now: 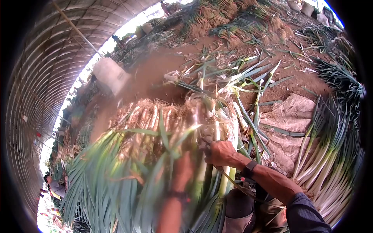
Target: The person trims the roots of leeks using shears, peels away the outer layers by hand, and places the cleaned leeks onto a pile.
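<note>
A thick row of long green onions (143, 116) lies in front of me, roots away and leaves toward me. My right hand (222, 153) is closed around a green onion stalk (217, 132), a dark band on its wrist. Motion smears my left hand (185, 161), which is over the row just left of the right hand; its fingers do not show clearly. Paler peeled stalks (234, 130) and torn outer leaves (229, 91) are beside and beyond my right hand.
A bundle of cleaned green onions (326, 147) lies at the right, next to a crumpled woven sack (289, 116). A white sack (110, 75) stands at the far left. Large heaps of green onions (217, 19) are at the back. A person (58, 188) is at the left edge.
</note>
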